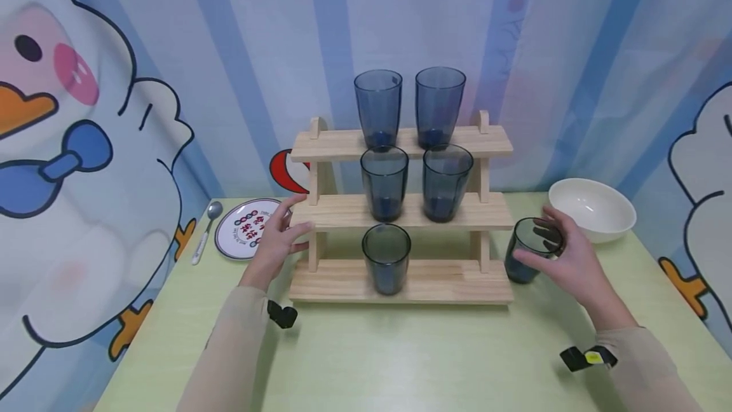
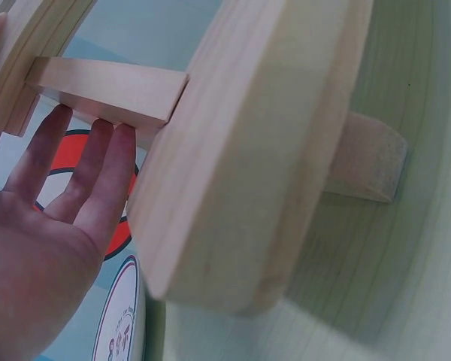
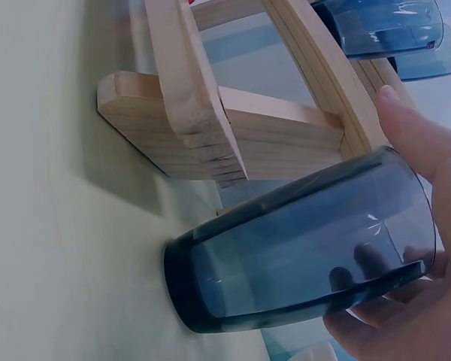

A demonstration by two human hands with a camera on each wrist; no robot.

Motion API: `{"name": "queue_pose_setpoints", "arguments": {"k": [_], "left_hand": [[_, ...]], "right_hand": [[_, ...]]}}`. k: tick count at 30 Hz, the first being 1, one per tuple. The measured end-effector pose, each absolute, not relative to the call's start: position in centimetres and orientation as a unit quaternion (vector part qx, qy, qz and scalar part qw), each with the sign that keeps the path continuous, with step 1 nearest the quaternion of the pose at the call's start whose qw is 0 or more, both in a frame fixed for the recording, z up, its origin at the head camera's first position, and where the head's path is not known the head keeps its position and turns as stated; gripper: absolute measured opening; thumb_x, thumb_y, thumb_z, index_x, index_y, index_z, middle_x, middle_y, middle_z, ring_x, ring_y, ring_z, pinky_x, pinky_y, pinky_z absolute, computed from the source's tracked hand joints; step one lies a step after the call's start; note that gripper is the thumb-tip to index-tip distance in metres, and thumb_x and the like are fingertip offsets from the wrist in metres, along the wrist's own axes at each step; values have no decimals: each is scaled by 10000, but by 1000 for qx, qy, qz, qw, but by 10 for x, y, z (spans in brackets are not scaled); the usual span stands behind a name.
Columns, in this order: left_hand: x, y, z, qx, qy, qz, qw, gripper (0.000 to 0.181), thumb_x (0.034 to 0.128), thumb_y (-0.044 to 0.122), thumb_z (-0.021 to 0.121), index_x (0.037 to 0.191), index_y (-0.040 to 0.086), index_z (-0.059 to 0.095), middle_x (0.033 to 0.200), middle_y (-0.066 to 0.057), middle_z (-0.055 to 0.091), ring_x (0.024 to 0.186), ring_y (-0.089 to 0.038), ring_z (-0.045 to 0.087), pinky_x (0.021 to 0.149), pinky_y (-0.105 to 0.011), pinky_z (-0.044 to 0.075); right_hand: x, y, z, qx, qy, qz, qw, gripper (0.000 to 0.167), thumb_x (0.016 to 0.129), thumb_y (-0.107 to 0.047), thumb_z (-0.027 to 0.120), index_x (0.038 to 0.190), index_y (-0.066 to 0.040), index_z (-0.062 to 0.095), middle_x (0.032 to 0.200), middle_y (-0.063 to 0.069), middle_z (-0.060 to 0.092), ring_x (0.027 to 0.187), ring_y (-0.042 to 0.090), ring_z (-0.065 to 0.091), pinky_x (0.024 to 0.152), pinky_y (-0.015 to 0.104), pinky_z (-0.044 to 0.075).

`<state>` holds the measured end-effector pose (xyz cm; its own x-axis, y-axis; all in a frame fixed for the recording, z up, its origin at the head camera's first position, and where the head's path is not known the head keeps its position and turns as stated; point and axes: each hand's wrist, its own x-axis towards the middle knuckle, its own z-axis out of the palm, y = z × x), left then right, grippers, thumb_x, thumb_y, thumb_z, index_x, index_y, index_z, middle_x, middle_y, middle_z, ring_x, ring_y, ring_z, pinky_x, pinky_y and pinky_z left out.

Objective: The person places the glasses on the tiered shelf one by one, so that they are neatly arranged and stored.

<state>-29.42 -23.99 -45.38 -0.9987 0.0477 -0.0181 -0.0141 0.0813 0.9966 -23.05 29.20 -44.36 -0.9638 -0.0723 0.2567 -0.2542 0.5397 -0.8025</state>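
Note:
My right hand (image 1: 572, 266) grips a dark blue glass (image 1: 521, 259) near its rim, thumb on one side and fingers on the other. In the right wrist view, this glass (image 3: 301, 248) is beside the rack's end, its base at or close to the tabletop. A three-tier wooden rack (image 1: 457, 278) stands in the middle. My left hand (image 1: 276, 243) is at its left end; the left wrist view shows fairly straight fingers (image 2: 98, 165) touching the upright post. Two matching glasses (image 1: 379, 107) stand on the top tier, two glasses (image 1: 384, 186) on the middle, one glass (image 1: 386, 262) on the bottom.
A white bowl (image 1: 591, 208) sits just behind my right hand. Left of the rack lie a round plate (image 1: 231, 234) with red lettering and a spoon (image 1: 203, 237). A printed cloth (image 1: 257, 68) hangs behind the pale green table (image 1: 366, 361).

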Motion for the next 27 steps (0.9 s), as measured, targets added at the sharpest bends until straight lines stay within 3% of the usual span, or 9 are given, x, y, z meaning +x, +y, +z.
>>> {"name": "queue_pose_setpoints", "arguments": {"k": [3,7,11,16,23,27], "left_hand": [[-294,-239,-452,14,736,676,23,638,1011,160,697,1577,317,446,1647,-107,392,1415,-391,470,1016,-637,535],[-294,-238,-452,12,735,678,24,633,1011,160,697,1572,313,447,1651,-98,390,1417,-387,472,1013,-637,538],[-294,-239,-452,10,733,680,23,634,1007,154,698,1567,314,451,1653,-95,386,1415,-383,477,1016,-631,537],[-294,-240,-454,11,733,680,21,637,1002,168,708,1566,324,455,1658,-89,379,1413,-383,481,1014,-624,541],[-295,-240,-455,8,734,679,22,638,1005,176,711,1569,331,455,1640,-100,412,1390,-390,513,1002,-615,552],[-295,-240,-455,7,734,679,21,640,1008,171,706,1573,335,454,1634,-102,422,1385,-389,520,1001,-617,553]], "right_hand": [[-230,293,-447,91,-868,480,92,1003,912,-186,841,1668,-42,198,1567,277,447,1372,475,490,918,6,423],[-230,294,-449,76,-871,479,81,944,928,-246,829,1645,-17,260,1523,249,496,1311,193,567,912,32,455],[-231,294,-450,64,-872,478,78,889,930,-291,827,1613,-12,331,1488,231,523,1195,-26,528,884,41,463],[-231,294,-453,59,-866,488,88,843,920,-273,837,1587,-22,385,1461,187,549,1132,-96,531,855,50,483],[-231,293,-457,61,-851,508,116,778,897,-195,858,1540,-12,459,1279,-174,601,1092,-74,585,849,84,521],[-230,293,-457,56,-849,510,123,775,889,-186,865,1532,-12,471,1242,-229,594,1085,-41,591,815,83,526]]}}
